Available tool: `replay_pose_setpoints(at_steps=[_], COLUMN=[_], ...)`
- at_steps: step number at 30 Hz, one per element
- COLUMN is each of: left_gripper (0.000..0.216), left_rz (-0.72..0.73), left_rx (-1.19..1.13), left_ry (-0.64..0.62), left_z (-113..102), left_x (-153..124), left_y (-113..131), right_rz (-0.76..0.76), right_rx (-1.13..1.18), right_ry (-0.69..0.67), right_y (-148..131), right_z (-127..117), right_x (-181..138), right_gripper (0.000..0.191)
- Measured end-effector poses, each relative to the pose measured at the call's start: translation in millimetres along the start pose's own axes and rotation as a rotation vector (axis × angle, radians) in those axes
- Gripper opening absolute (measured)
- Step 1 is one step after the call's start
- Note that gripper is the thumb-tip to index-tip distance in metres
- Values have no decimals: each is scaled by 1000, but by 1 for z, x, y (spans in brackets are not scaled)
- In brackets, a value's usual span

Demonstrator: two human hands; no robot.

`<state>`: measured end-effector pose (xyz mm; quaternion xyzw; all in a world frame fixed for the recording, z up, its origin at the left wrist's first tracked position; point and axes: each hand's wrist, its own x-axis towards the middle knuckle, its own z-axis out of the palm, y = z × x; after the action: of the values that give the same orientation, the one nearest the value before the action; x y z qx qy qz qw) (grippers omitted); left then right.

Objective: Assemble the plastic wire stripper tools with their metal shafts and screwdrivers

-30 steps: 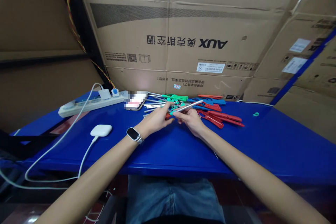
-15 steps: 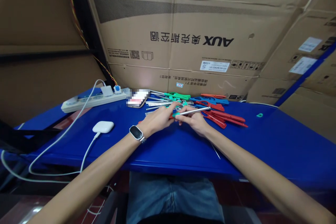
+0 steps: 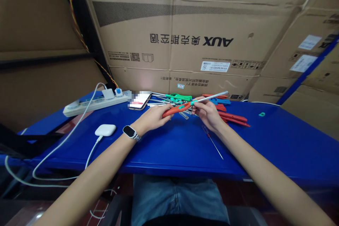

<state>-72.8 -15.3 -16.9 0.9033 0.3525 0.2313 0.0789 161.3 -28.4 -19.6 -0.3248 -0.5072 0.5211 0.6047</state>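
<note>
A long-reach lighter (image 3: pixel 177 109) with an orange-red handle, green trigger parts and a silver tube is held tilted above the table, tube up to the right. My left hand (image 3: pixel 153 117) is closed around the handle's rear end. Where the handle meets the tube, the fingers of my right hand (image 3: pixel 209 113) pinch it. Below the right hand lies a thin screwdriver (image 3: pixel 213 142). Behind the hands are silver tubes (image 3: pixel 156 105), a green lighter (image 3: pixel 180 96) and red handle pieces (image 3: pixel 234 117); the hands partly cover this pile.
On the blue table (image 3: pixel 169 152) lie a phone (image 3: pixel 140 100), a white earbud case (image 3: pixel 105 130) with a cable, and a power strip (image 3: pixel 96 105). A small green piece (image 3: pixel 261 114) sits at right. A large cardboard sheet (image 3: pixel 190 17) stands behind.
The lighter has swung up and away from me, showing more of its orange-red handle. My hands have moved apart, left hand leftward and right hand rightward. The screwdriver is more exposed.
</note>
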Motion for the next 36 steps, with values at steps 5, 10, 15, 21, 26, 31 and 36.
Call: replay_pose_setpoints(at_steps=[5, 10, 15, 21, 26, 31, 36], left_gripper=[31, 37, 51, 55, 49, 40, 43], left_rz=[-57, -58, 7, 207, 472, 492, 376], left_rx=[-1, -8, 18, -202, -74, 22, 26], left_ry=[-49, -75, 58, 688, 708, 603, 439], left_z=[6, 11, 2, -7, -4, 0, 7], left_x=[1, 2, -1, -9, -11, -6, -1], left_y=[12, 22, 15, 1, 3, 11, 13], right_rz=[-10, -103, -106, -143, -278, -312, -339], right_rx=[-89, -372, -290, -530, -1113, -1357, -1410], right_ry=[-51, -209, -141, -188, -294, -496, -607], right_y=[6, 25, 26, 20, 14, 13, 21], right_z=[6, 21, 18, 3, 1, 7, 9], right_x=[-4, -9, -8, -11, -20, -27, -30], right_gripper=[34, 34, 43, 31, 20, 28, 34])
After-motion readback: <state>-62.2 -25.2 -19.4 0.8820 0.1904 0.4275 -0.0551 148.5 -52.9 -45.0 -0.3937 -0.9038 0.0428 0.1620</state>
